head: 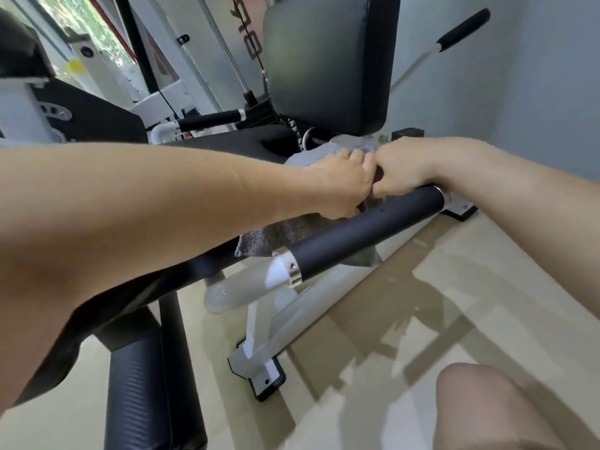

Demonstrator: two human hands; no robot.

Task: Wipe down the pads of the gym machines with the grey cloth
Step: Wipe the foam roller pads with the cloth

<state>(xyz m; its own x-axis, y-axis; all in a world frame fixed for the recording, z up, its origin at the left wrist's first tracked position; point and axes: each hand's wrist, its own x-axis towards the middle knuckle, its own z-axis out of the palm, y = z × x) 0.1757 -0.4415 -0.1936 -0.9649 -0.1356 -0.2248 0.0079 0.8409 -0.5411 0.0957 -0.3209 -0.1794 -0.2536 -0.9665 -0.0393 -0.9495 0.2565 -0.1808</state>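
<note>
Cloth (276, 233) (grey) clutched by left hand (337, 186), right hand (401, 170).

The cloth (276, 233) apparently lies on the seat pad (233, 144), behind the handle (367, 228).

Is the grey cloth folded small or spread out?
Spread out: the grey cloth lies across the seat pad, with the left hand and right hand gripping its middle.

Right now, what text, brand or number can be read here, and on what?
"B...": dark sideways letters on the white panel; only the B is sure, the rest is blurred and cut off by the back pad.
Small black label on the white post: too small to read.
Yellow sticker: blurred.
</note>
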